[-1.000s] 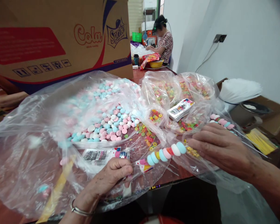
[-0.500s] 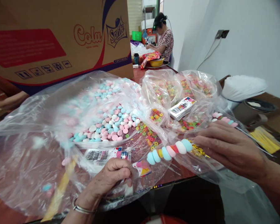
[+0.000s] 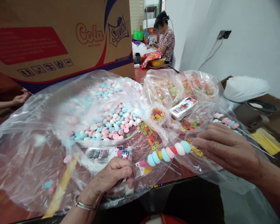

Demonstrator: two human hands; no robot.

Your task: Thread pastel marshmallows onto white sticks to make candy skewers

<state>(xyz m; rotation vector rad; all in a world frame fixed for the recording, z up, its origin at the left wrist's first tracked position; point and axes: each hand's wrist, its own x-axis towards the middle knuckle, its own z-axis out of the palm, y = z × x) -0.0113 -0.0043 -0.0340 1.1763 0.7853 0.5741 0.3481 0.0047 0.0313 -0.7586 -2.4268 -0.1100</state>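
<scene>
My right hand [image 3: 226, 151] pinches the gold-tied end of a candy skewer [image 3: 169, 153], a row of blue, pink and white discs with small rings in a clear sleeve. The skewer points left toward my left hand [image 3: 112, 177], which is closed on the sleeve's printed paper label [image 3: 142, 166] end, low over the table edge. A metal bangle [image 3: 85, 205] circles my left wrist. Behind the hands lies a big clear bag of pastel disc candies [image 3: 107, 126].
Bags of coloured ring candies [image 3: 172, 90] and a stack of printed labels [image 3: 184, 108] lie behind. Finished skewers [image 3: 226, 122] rest at right. A Cola/Sprite carton [image 3: 60, 37] stands at back left. Another person [image 3: 166, 39] sits far back; someone's hand [image 3: 20, 99] shows at left.
The skewer has shifted slightly between my hands, its label end dipping back down. A person's hand has come into view at the left edge. The view has moved a little.
</scene>
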